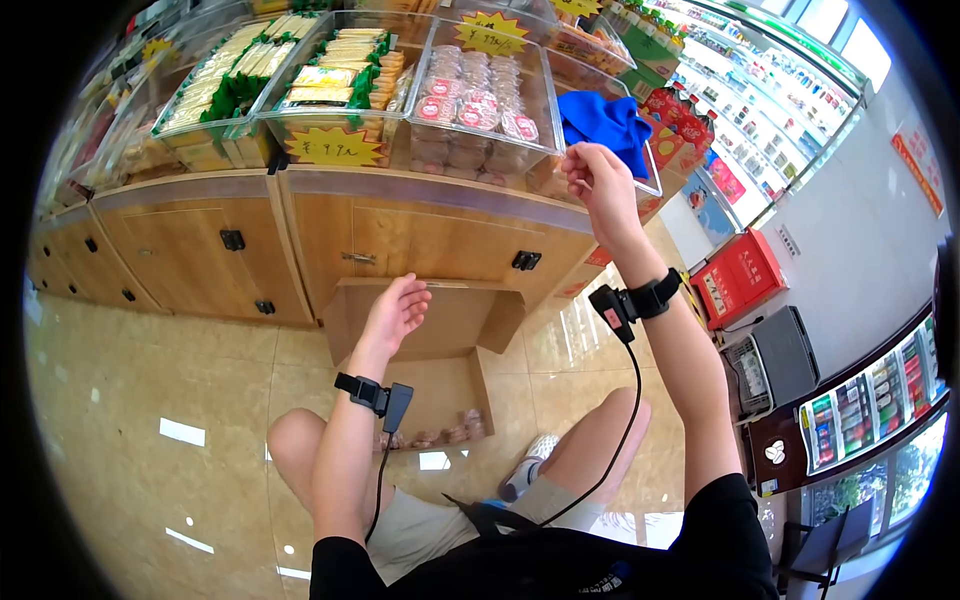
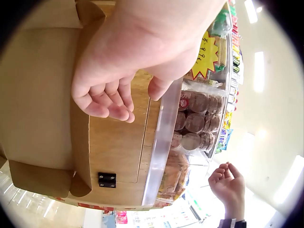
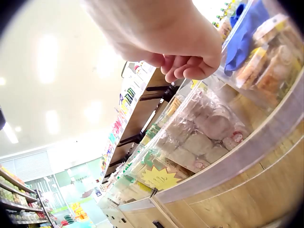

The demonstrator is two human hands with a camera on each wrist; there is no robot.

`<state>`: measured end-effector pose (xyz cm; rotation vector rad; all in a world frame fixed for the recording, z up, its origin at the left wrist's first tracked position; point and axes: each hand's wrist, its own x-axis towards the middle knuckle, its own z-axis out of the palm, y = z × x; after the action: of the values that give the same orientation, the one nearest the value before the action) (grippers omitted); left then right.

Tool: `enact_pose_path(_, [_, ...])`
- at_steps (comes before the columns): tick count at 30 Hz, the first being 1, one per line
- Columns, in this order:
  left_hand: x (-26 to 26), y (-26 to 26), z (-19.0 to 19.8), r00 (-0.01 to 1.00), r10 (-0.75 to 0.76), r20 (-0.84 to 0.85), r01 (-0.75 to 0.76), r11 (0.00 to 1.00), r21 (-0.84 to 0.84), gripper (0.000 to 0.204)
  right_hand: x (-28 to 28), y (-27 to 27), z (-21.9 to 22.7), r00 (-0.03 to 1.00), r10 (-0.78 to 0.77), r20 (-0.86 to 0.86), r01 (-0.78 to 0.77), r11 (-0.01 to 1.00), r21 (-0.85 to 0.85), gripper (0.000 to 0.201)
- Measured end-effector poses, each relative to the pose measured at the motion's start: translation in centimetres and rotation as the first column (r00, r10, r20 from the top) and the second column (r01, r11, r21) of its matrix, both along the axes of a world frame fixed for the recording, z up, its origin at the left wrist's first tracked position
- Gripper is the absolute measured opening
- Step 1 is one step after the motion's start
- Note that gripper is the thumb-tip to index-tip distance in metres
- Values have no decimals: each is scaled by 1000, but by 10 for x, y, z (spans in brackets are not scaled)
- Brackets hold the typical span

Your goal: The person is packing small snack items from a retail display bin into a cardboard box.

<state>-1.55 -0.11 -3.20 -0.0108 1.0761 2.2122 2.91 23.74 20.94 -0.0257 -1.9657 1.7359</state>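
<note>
Above the open cardboard box (image 1: 400, 310) on the floor, the left hand (image 1: 397, 317) hangs with loosely bent fingers, holding nothing; the left wrist view shows this hand (image 2: 128, 61) in front of the wooden cabinet. The right hand (image 1: 603, 190) is raised beside the blue cloth (image 1: 606, 128), its fingers curled in, with nothing seen in them; it also shows in the right wrist view (image 3: 175, 42). Clear bins hold round packaged items (image 1: 475, 95), stacked in rows (image 2: 194, 122). More round packs (image 1: 450, 433) lie at the near end of the box.
The wooden cabinet (image 1: 430, 235) runs across in front, with bins of long packaged sticks (image 1: 225, 75) at the left and yellow price signs (image 1: 335, 147). A red box (image 1: 738, 278) and a dark crate (image 1: 783, 355) stand at the right. Bent knees flank the cardboard box.
</note>
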Motion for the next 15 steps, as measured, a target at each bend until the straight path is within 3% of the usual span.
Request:
enact_pose_path(9, [0, 9, -21, 1000, -20, 6, 21, 991, -129, 35, 29, 25, -67, 997, 16, 80, -4, 990, -142, 17])
enact_pose_path(15, [-3, 12, -39, 996, -50, 67, 58, 990, -130, 36, 41, 39, -117, 984, -22, 175, 57, 979, -196, 16])
